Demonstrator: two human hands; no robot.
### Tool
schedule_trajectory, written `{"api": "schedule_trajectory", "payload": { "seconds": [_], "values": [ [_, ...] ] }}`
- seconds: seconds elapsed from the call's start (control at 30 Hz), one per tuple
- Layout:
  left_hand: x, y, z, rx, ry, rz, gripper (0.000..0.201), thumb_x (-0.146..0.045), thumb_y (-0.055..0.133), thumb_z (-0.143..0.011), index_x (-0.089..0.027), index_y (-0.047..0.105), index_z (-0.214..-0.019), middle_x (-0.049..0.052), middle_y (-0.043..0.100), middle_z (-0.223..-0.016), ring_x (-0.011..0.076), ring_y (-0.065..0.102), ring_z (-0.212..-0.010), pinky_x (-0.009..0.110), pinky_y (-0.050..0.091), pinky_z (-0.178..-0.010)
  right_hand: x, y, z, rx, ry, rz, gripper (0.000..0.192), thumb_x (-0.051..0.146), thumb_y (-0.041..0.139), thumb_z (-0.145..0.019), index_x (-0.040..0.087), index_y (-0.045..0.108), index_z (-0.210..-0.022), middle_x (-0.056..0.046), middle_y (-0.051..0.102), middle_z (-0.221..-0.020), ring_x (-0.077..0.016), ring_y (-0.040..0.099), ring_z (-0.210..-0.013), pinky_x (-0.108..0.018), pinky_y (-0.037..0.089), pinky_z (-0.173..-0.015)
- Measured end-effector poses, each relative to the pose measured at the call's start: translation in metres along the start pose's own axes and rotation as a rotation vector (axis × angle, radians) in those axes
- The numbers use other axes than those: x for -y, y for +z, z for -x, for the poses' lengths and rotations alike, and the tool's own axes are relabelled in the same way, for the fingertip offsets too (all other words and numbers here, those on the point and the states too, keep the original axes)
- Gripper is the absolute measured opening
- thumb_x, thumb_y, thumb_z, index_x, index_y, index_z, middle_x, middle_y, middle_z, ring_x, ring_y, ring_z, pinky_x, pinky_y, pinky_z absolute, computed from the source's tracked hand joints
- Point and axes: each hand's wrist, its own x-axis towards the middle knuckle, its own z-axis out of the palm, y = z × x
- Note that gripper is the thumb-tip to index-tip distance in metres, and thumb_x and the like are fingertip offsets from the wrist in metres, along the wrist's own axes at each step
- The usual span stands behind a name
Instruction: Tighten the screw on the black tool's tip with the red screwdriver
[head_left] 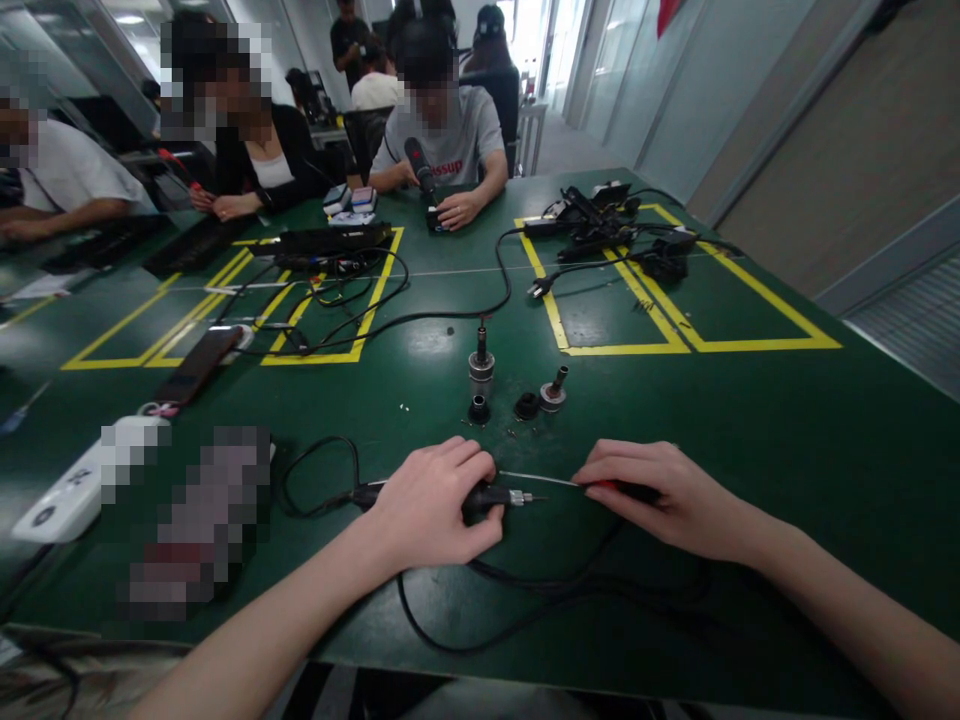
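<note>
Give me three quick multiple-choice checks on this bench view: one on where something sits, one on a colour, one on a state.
1. Where are the small metal parts?
A. Beyond the hands on the table
B. Inside the right yellow box
C. On the white device

2. What colour is the handle of the screwdriver?
A. Blue
B. Red
C. Yellow

3. What is the left hand doing?
A. Resting flat, empty
B. Lifted off the table
C. Gripping the black corded tool

Answers: 1 A, they stand just past both hands. 2 B, red shows at the right hand. 3 C, its fingers wrap the tool's body.
</note>
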Motion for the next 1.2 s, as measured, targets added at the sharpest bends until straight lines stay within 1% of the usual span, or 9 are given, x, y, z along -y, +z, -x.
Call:
{"api": "schedule_trajectory", "payload": {
  "seconds": [0.23, 0.43, 0.6, 0.73, 0.8, 0.87, 0.93, 1.07, 1.2],
  "values": [
    [0.000, -0.001, 0.001, -0.031, 0.024, -0.011, 0.012, -0.028, 0.068, -0.087, -0.023, 0.057, -0.089, 0.001, 0.064, -0.084, 0.0213, 0.062, -0.079, 0.033, 0.045, -0.068, -0.001, -0.001, 0.002, 0.038, 0.020, 0.042, 0.026, 0.027, 0.055, -0.114, 0.020, 0.080, -0.111, -0.007, 0.076, -0.096, -0.0156, 0.072, -0.074, -0.026, 0.052, -0.062],
    [0.000, -0.001, 0.000, -0.028, 0.039, -0.027, 0.020, -0.037, 0.070, -0.096, -0.022, 0.058, -0.088, 0.000, 0.063, -0.082, 0.0199, 0.061, -0.076, 0.033, 0.042, -0.065, 0.006, 0.002, -0.002, 0.046, -0.001, 0.083, 0.031, 0.029, 0.052, -0.116, 0.019, 0.080, -0.111, -0.007, 0.075, -0.095, -0.0146, 0.071, -0.073, -0.025, 0.051, -0.061],
    [0.001, 0.000, 0.000, -0.027, 0.050, -0.027, 0.021, -0.036, 0.069, -0.099, -0.022, 0.058, -0.089, -0.001, 0.063, -0.082, 0.0193, 0.061, -0.076, 0.032, 0.042, -0.064, 0.010, 0.004, -0.002, -0.024, -0.074, 0.163, 0.025, 0.025, 0.056, -0.114, 0.018, 0.080, -0.111, -0.007, 0.074, -0.092, -0.0149, 0.071, -0.071, -0.026, 0.050, -0.060],
    [0.001, 0.001, 0.001, -0.028, 0.057, -0.031, 0.020, -0.035, 0.069, -0.099, -0.022, 0.058, -0.089, 0.000, 0.063, -0.082, 0.0196, 0.061, -0.077, 0.032, 0.042, -0.065, 0.013, 0.007, 0.000, -0.057, -0.081, 0.186, 0.019, 0.019, 0.060, -0.109, 0.018, 0.079, -0.111, -0.009, 0.074, -0.097, -0.0165, 0.072, -0.074, -0.027, 0.052, -0.062],
    [0.002, 0.001, 0.002, -0.028, 0.058, -0.031, 0.020, -0.035, 0.069, -0.099, -0.022, 0.058, -0.089, 0.000, 0.063, -0.082, 0.0197, 0.061, -0.077, 0.033, 0.043, -0.064, 0.015, 0.007, 0.001, -0.061, -0.076, 0.141, 0.024, 0.013, 0.057, -0.104, 0.018, 0.077, -0.115, -0.009, 0.074, -0.100, -0.0167, 0.072, -0.073, -0.028, 0.053, -0.062],
    [0.002, 0.001, 0.002, -0.025, 0.064, -0.030, 0.019, -0.035, 0.069, -0.100, -0.022, 0.059, -0.090, 0.000, 0.064, -0.083, 0.0198, 0.061, -0.077, 0.033, 0.043, -0.064, 0.017, 0.005, 0.000, -0.062, -0.059, 0.054, 0.034, 0.008, 0.054, -0.098, 0.020, 0.076, -0.120, -0.009, 0.074, -0.103, -0.0168, 0.071, -0.075, -0.028, 0.054, -0.064],
    [0.002, 0.001, 0.002, -0.021, 0.073, -0.027, 0.017, -0.035, 0.067, -0.100, -0.022, 0.060, -0.093, 0.001, 0.065, -0.085, 0.0198, 0.062, -0.078, 0.033, 0.045, -0.065, 0.016, 0.003, 0.000, -0.047, -0.029, -0.057, 0.038, 0.005, 0.054, -0.097, 0.021, 0.075, -0.124, -0.009, 0.074, -0.105, -0.0174, 0.073, -0.084, -0.027, 0.057, -0.070],
    [0.003, 0.000, 0.002, -0.017, 0.093, -0.022, 0.011, -0.033, 0.064, -0.101, -0.022, 0.064, -0.098, 0.001, 0.067, -0.088, 0.0201, 0.063, -0.081, 0.033, 0.048, -0.068, 0.008, -0.002, 0.001, -0.064, 0.041, -0.220, 0.029, 0.009, 0.064, -0.100, 0.023, 0.078, -0.122, -0.009, 0.075, -0.109, -0.0186, 0.075, -0.096, -0.028, 0.062, -0.083],
    [0.004, -0.002, 0.003, -0.001, 0.083, -0.004, 0.010, -0.031, 0.062, -0.100, -0.021, 0.064, -0.098, 0.002, 0.068, -0.090, 0.0200, 0.064, -0.082, 0.033, 0.049, -0.069, 0.005, -0.001, 0.002, -0.105, 0.087, -0.230, 0.024, 0.012, 0.071, -0.097, 0.022, 0.080, -0.117, -0.009, 0.076, -0.107, -0.0187, 0.076, -0.093, -0.029, 0.062, -0.082]
  ]
}}
